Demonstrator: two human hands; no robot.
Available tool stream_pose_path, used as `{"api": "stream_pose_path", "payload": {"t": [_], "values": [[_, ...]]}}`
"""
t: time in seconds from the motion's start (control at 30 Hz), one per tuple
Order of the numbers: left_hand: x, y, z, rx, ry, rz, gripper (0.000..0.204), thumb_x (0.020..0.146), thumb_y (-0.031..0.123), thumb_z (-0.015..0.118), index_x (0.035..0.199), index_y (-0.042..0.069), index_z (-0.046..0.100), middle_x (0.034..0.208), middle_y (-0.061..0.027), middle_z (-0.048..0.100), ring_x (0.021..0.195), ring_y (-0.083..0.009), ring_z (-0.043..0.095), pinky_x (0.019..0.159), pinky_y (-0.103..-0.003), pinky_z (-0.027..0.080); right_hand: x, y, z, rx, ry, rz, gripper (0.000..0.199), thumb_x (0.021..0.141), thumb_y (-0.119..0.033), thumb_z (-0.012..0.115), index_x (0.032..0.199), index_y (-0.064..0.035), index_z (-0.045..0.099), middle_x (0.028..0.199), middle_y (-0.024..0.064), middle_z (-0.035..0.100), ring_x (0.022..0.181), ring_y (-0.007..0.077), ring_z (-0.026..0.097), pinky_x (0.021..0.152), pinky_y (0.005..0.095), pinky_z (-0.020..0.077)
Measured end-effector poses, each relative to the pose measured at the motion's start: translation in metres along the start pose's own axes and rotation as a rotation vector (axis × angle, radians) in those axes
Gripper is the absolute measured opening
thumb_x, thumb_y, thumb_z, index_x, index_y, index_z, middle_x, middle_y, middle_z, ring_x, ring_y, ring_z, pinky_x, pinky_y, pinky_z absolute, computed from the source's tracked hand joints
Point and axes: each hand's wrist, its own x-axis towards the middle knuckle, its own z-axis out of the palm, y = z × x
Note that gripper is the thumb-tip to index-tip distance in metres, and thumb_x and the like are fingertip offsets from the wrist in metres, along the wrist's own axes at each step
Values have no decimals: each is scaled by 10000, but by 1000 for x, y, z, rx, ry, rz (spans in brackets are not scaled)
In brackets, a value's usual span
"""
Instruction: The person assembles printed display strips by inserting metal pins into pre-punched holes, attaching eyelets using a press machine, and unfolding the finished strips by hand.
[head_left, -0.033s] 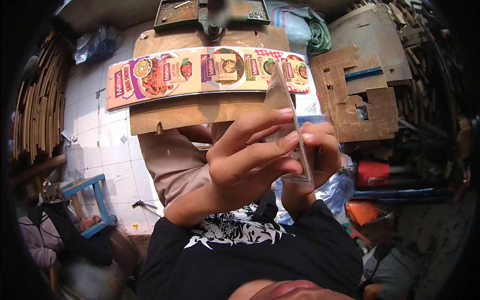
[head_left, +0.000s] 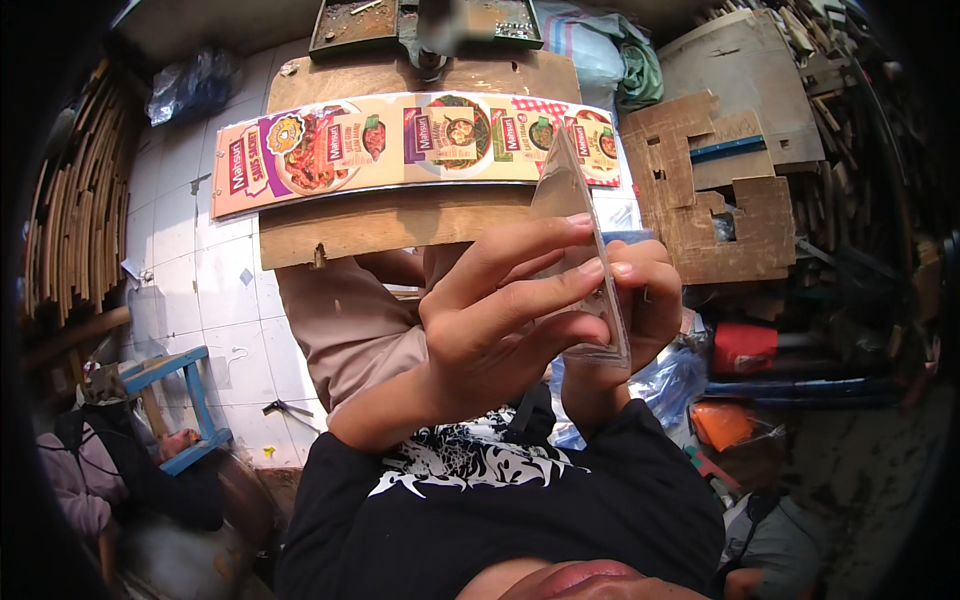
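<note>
On the wearer's side of the printed board (head_left: 390, 170), by its right end, both hands, left (head_left: 485, 310) and right (head_left: 650, 300), pinch a clear plastic piece (head_left: 567, 190). Piece and left hand have shifted slightly rightward, board unmoved; judged a small adjustment, hold kept.

Surroundings, both sides.
We note wood strips (head_left: 85, 200) and a blue frame (head_left: 198, 398) left; a green bag (head_left: 640, 78) upper right.

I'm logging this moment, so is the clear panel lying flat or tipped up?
Tipped up: the head view shows the clear panel nearly edge-on, held between the left hand and the right hand.
</note>
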Motion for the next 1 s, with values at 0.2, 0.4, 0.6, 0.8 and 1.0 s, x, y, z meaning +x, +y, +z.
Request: {"api": "stream_pose_path", "payload": {"t": [0.2,0.4,0.6,0.8,1.0], "values": [[2,-16,-15,44,-14,24,300,701,142,803,953,22,692,1117,-190,627,966,-266,651,817,-342,556,4,13,16,225,66,119,78,933,-64,554,994,-25,523,844,68,491,683,83,454,637,216,398],[13,-14,-31,-12,-87,-38,284,762,210,763,943,24,646,1132,-197,571,1045,-302,625,863,-417,568,11,13,25,460,58,273,80,940,-74,539,1002,-27,520,824,64,482,573,59,384,543,200,342],[24,-13,-42,-20,-193,-141,271,685,195,825,847,40,673,984,-116,571,891,-206,619,739,-313,537,8,19,24,515,29,294,81,934,-75,549,1001,-36,524,816,61,489,568,55,388,540,194,331],[28,-15,-44,-104,-254,-191,258,634,161,851,782,47,675,840,-50,540,744,-147,541,623,-255,423,4,12,25,488,-18,336,77,933,-92,560,991,-55,524,821,58,496,635,80,431,584,204,355],[27,-11,-39,-112,-280,-162,252,596,137,857,743,50,672,776,-28,496,693,-139,486,589,-263,384,-2,4,23,424,-16,337,92,939,-116,562,993,-71,504,844,60,485,706,103,460,648,235,388]]}}
